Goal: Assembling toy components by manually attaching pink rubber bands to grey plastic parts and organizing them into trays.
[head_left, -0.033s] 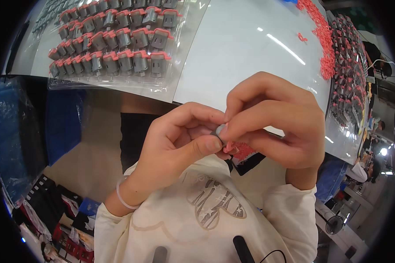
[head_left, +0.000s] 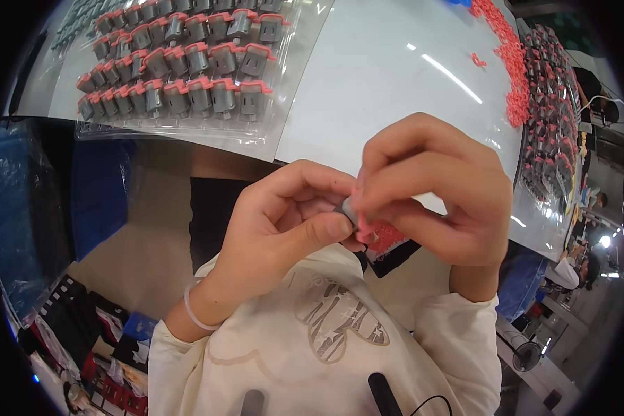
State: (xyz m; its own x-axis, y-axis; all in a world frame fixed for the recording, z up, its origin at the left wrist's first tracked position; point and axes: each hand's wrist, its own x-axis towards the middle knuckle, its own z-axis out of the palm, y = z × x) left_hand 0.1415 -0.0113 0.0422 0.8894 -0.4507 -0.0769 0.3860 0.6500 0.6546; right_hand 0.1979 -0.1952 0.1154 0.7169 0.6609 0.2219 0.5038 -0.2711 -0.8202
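Close in front of my body, my left hand [head_left: 274, 236] pinches a small grey motor [head_left: 349, 207] between thumb and fingers. A pink plastic ring-like clip [head_left: 365, 223] sits at the motor's right end. My right hand [head_left: 440, 194] is closed over that end, its thumb and fingertips on the clip; the fingertips partly cover both parts. How far the clip is fitted on the motor, I cannot tell. Below the hands, more pink clips [head_left: 390, 239] show in a heap.
A clear plastic tray [head_left: 187, 132] at the upper left holds rows of grey motors with pink clips. Loose pink clips [head_left: 516, 83] are piled along the right of the white table [head_left: 367, 76]. Another filled tray [head_left: 551, 118] lies at the far right.
My right fingers have shifted slightly over the motor's end, and more of the pink clip shows there. The left hand has hardly moved.
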